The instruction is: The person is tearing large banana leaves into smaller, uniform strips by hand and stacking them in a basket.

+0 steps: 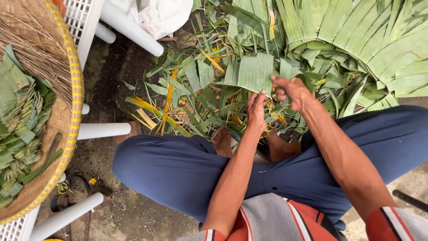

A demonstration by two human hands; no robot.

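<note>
A rectangular piece of green banana leaf (254, 71) is held up over my knees. My left hand (256, 110) pinches its lower edge from below. My right hand (290, 90) grips its right edge with curled fingers. Beneath the leaf lies a heap of green and yellow leaf scraps (187, 100) on the ground. My crossed legs in blue trousers (178, 165) and a bare foot (222, 142) show under my arms.
A stack of large banana leaves (356, 35) fills the upper right. A round woven tray (67, 111) at left holds folded leaf pieces and thin sticks, resting on a white plastic chair (102, 130). A white bag (158, 15) lies at top.
</note>
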